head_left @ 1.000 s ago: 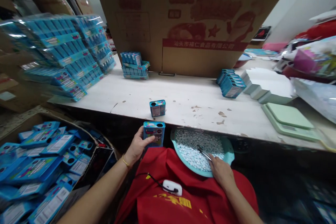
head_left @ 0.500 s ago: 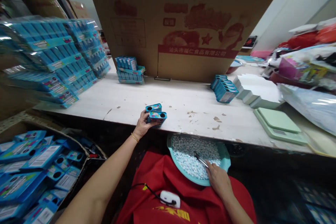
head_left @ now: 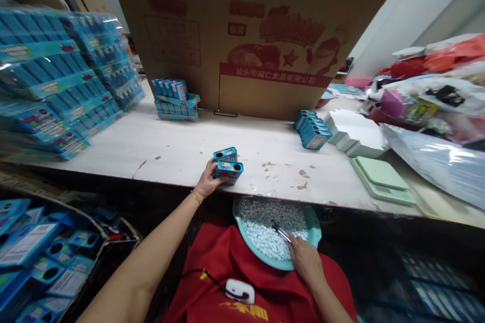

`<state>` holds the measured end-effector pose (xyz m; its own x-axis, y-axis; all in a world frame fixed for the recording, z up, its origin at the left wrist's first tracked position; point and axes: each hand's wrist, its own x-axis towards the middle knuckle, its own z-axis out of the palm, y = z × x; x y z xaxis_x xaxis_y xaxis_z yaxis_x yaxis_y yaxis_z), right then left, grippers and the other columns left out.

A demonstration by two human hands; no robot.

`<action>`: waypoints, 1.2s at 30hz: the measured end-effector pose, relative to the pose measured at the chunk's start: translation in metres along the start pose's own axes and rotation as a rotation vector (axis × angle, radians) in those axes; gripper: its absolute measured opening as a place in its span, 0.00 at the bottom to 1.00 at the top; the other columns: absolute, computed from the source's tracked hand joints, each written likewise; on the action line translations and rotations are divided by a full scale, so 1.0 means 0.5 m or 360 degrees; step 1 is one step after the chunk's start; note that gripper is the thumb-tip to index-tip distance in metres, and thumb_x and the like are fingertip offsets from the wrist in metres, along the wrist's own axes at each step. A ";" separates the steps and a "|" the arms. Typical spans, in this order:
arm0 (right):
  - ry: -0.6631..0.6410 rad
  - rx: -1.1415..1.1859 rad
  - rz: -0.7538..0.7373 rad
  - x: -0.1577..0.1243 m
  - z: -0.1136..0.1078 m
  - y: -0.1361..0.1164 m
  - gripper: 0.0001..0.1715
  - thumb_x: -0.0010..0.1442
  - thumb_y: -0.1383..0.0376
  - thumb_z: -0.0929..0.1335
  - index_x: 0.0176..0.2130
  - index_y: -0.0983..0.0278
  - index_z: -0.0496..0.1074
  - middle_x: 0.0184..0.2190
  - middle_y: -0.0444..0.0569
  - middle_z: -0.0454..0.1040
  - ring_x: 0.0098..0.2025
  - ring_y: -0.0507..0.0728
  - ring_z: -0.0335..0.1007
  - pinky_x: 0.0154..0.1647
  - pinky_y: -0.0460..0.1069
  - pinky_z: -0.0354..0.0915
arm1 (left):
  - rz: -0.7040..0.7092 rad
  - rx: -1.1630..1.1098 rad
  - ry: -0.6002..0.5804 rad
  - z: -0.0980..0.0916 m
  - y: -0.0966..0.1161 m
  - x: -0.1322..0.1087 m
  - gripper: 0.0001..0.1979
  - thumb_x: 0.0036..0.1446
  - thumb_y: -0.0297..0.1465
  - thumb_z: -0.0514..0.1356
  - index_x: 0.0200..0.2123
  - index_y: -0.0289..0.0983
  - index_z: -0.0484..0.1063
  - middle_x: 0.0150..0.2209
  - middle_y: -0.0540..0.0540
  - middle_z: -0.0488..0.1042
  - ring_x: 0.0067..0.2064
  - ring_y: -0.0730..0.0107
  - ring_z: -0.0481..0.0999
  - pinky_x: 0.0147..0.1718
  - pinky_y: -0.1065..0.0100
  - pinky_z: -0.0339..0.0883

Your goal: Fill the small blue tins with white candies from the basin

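My left hand (head_left: 206,182) is closed around a small blue box (head_left: 229,170) with a round hole in its top, set at the near edge of the white table (head_left: 182,149). A second blue box (head_left: 225,154) stands right behind it. My right hand (head_left: 304,260) rests in a teal basin (head_left: 242,212) full of small white pellets on my lap, gripping a thin metal tool (head_left: 281,231). Its fingers are curled round the handle.
A large cardboard box (head_left: 261,35) stands at the back of the table. Wrapped stacks of blue boxes (head_left: 56,75) fill the left side, with more in a carton (head_left: 34,252) on the floor. A green scale (head_left: 381,176), white cartons (head_left: 356,133) and bags (head_left: 435,156) sit right.
My left hand lifted the blue box from my lap up to the table edge, beside the box standing there. My right hand stayed in the basin.
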<state>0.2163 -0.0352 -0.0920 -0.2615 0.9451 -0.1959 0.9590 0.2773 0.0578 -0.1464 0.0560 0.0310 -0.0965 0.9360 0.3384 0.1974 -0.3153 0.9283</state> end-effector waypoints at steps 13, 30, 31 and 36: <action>0.0072 0.0031 -0.0014 -0.009 -0.018 -0.006 0.23 0.61 0.64 0.54 0.53 0.66 0.61 0.36 0.53 0.72 0.38 0.57 0.68 0.36 0.50 0.59 | -0.0714 0.0054 -0.0070 -0.004 0.124 -0.272 0.20 0.39 0.36 0.64 0.37 0.37 0.66 0.31 0.48 0.72 0.34 0.67 0.71 0.37 0.67 0.65; 0.0079 0.0075 0.0007 -0.015 -0.022 -0.008 0.23 0.61 0.62 0.55 0.53 0.64 0.61 0.38 0.53 0.71 0.40 0.57 0.66 0.37 0.48 0.57 | -0.0677 -0.0171 -0.2126 0.001 0.222 -0.266 0.41 0.25 0.43 0.69 0.49 0.43 0.66 0.45 0.48 0.67 0.47 0.56 0.66 0.47 0.66 0.59; 0.0077 0.0090 0.0010 -0.015 -0.024 -0.008 0.23 0.61 0.62 0.55 0.53 0.63 0.61 0.38 0.53 0.71 0.40 0.57 0.66 0.37 0.48 0.56 | -0.0720 -0.0134 -0.2136 -0.001 0.222 -0.270 0.39 0.25 0.43 0.69 0.47 0.42 0.69 0.43 0.48 0.67 0.45 0.58 0.66 0.45 0.66 0.61; 0.0011 0.0178 -0.0035 -0.013 -0.041 0.002 0.22 0.61 0.64 0.55 0.53 0.62 0.61 0.38 0.52 0.71 0.40 0.56 0.66 0.37 0.47 0.55 | -0.1305 -0.0294 -0.1952 -0.038 0.217 -0.288 0.37 0.25 0.35 0.71 0.45 0.42 0.65 0.37 0.51 0.70 0.35 0.67 0.69 0.31 0.71 0.65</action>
<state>0.2166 -0.0378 -0.0705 -0.2830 0.9403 -0.1890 0.9591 0.2774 -0.0563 -0.1298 -0.1159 0.0860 0.7637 0.3738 -0.5264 0.3631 0.4254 0.8289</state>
